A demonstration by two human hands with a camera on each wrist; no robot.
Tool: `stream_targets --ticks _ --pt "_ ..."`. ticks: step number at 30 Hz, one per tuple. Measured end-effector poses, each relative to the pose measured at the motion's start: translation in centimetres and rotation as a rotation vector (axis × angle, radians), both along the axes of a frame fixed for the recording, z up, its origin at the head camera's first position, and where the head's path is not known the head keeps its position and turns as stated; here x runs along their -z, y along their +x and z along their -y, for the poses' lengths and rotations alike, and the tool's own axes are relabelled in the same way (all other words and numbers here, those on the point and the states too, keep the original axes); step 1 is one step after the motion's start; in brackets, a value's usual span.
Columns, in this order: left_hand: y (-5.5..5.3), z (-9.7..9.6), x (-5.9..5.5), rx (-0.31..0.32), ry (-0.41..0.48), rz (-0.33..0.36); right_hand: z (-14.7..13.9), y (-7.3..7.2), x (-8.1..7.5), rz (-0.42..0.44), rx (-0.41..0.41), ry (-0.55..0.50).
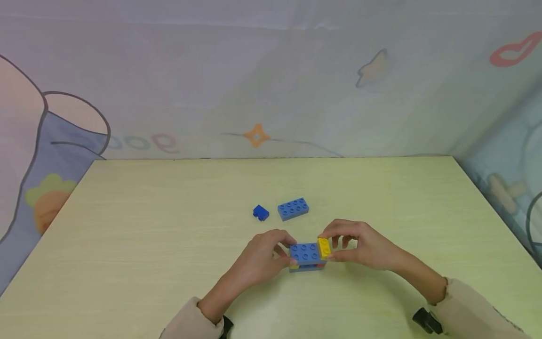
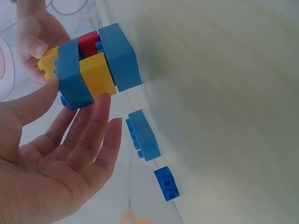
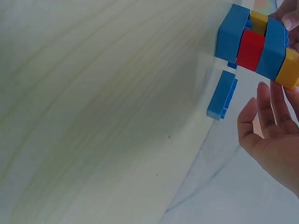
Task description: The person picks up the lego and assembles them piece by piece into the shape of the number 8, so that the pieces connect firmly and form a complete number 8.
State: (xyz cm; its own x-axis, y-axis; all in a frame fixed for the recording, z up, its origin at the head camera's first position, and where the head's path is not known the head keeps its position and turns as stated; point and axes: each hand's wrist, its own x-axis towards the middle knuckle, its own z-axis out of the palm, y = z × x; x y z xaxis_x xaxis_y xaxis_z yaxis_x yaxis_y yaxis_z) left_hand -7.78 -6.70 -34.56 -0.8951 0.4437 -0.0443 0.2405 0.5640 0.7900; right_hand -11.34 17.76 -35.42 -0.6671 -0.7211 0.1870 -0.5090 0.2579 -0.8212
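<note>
A stack of toy building bricks stands on the table before me. Its top blue brick (image 1: 303, 253) lies over a yellow brick (image 2: 96, 74) and a red brick (image 3: 250, 49), which sit on a bottom blue brick (image 2: 120, 56). At the stack's left end, my left hand (image 1: 264, 254) holds the top blue brick between thumb and fingers. A small yellow brick (image 1: 323, 248) sits at the right end of the top, studs upward. The thumb and fingertips of my right hand (image 1: 366, 244) pinch it from front and back.
Behind the stack lie a loose blue brick (image 1: 293, 209), studs up, and a small dark blue brick (image 1: 261, 213) tipped on its side. The pale wooden table (image 1: 148, 226) meets a printed cloth backdrop (image 1: 190, 84) at its far edge.
</note>
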Motion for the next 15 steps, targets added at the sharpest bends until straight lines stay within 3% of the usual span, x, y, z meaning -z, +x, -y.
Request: stream_targets --ticks 9,15 --pt "-0.14 0.35 0.19 0.026 0.023 -0.006 0.08 0.08 -0.09 -0.010 0.000 -0.009" --pt "-0.82 0.75 0.41 0.048 -0.006 0.045 0.11 0.05 -0.10 -0.013 -0.001 -0.015"
